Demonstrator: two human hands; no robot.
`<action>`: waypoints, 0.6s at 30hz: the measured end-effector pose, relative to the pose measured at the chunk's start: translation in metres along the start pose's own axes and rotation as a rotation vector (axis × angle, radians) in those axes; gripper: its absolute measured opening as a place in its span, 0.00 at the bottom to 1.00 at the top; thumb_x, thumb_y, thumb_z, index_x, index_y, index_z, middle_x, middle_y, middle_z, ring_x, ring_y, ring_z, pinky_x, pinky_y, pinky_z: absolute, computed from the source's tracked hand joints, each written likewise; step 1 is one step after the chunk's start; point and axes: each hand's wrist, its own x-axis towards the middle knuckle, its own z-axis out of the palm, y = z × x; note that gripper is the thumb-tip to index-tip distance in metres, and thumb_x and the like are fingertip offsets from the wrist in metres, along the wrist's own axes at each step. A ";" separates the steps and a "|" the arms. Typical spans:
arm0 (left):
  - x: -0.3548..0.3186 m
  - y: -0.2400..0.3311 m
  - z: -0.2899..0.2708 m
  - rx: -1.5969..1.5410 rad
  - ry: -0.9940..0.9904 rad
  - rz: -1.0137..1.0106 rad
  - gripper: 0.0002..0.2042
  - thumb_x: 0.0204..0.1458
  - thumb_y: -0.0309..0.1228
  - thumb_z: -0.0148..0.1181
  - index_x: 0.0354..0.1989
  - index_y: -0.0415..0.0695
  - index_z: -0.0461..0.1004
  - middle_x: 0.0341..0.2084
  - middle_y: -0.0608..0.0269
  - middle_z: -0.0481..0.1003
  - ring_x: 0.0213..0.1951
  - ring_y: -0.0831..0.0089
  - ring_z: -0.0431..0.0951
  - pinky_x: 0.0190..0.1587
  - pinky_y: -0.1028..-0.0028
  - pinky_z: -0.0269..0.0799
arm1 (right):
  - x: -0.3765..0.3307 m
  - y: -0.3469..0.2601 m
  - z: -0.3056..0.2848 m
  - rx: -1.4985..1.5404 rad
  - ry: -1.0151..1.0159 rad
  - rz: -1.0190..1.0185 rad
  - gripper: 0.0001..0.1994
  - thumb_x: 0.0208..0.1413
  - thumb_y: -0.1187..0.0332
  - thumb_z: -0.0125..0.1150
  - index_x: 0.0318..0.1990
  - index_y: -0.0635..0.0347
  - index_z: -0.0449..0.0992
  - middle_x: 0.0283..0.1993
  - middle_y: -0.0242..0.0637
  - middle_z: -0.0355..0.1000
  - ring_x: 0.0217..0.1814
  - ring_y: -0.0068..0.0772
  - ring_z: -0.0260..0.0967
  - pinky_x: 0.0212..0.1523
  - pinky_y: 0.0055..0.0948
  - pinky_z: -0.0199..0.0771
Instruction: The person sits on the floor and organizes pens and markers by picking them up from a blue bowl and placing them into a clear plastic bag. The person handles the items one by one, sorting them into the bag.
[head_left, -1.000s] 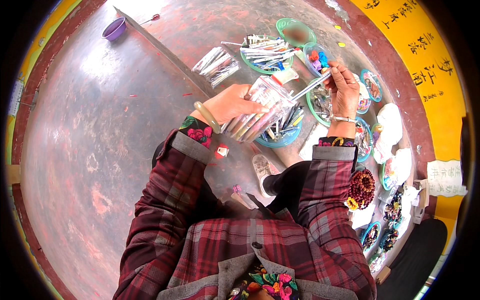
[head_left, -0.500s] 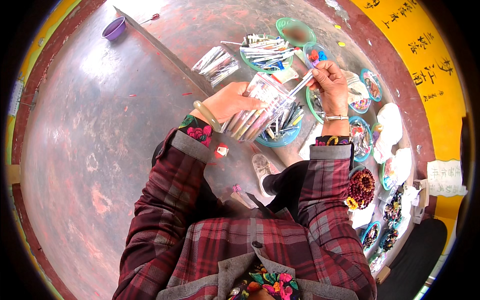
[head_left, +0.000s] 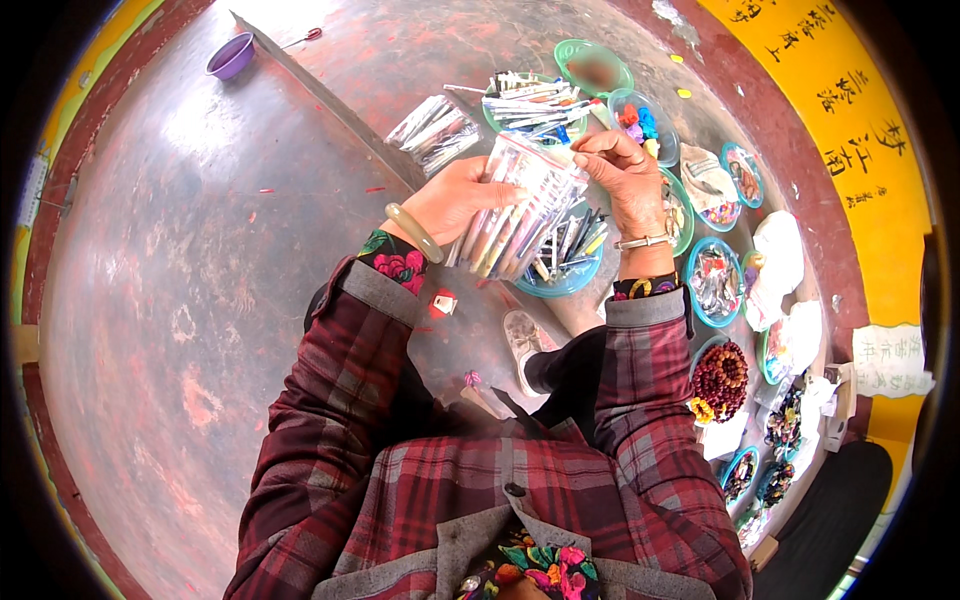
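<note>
The clear bag of pens [head_left: 515, 215] sits up in front of the chest, above the blue bowl [head_left: 565, 270]; the left hand [head_left: 455, 195] is wrapped round its side, holding it; the right hand [head_left: 625, 175] pinches the bag's open top, fingers close together. To do it well, I think: keep the bag mouth up so no pens slide out. Another clear packet [head_left: 435, 130] lies flat on the floor, near a green bowl [head_left: 530, 100]; a yellow sign [head_left: 850, 130] with dark marks curves along the right; a white paper label [head_left: 888, 358] sits below it.
</note>
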 end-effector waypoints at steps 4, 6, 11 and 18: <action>-0.002 0.001 0.001 -0.013 0.019 0.025 0.16 0.54 0.25 0.54 0.50 0.34 0.67 0.41 0.59 0.74 0.42 0.73 0.75 0.46 0.72 0.71 | 0.000 -0.004 0.003 -0.143 0.005 -0.105 0.08 0.50 0.65 0.64 0.28 0.62 0.79 0.46 0.39 0.73 0.47 0.26 0.67 0.45 0.25 0.66; -0.002 0.001 0.001 -0.023 0.024 0.034 0.16 0.54 0.26 0.55 0.49 0.34 0.68 0.41 0.60 0.74 0.41 0.74 0.75 0.46 0.74 0.71 | 0.002 -0.002 0.003 -0.245 0.012 -0.250 0.15 0.52 0.57 0.62 0.27 0.61 0.80 0.49 0.40 0.72 0.44 0.25 0.68 0.36 0.23 0.69; -0.002 -0.001 -0.003 -0.038 0.036 0.022 0.15 0.54 0.25 0.55 0.50 0.34 0.68 0.42 0.59 0.74 0.43 0.73 0.75 0.47 0.71 0.71 | 0.000 -0.007 0.007 -0.267 0.016 -0.231 0.23 0.56 0.49 0.54 0.27 0.62 0.80 0.52 0.42 0.71 0.49 0.31 0.67 0.50 0.31 0.64; -0.002 -0.003 -0.004 -0.062 0.029 0.017 0.15 0.54 0.25 0.55 0.49 0.34 0.69 0.41 0.59 0.74 0.42 0.72 0.75 0.47 0.71 0.71 | 0.001 -0.003 0.004 -0.249 -0.054 -0.210 0.24 0.57 0.49 0.52 0.26 0.65 0.80 0.53 0.44 0.71 0.51 0.33 0.67 0.52 0.31 0.65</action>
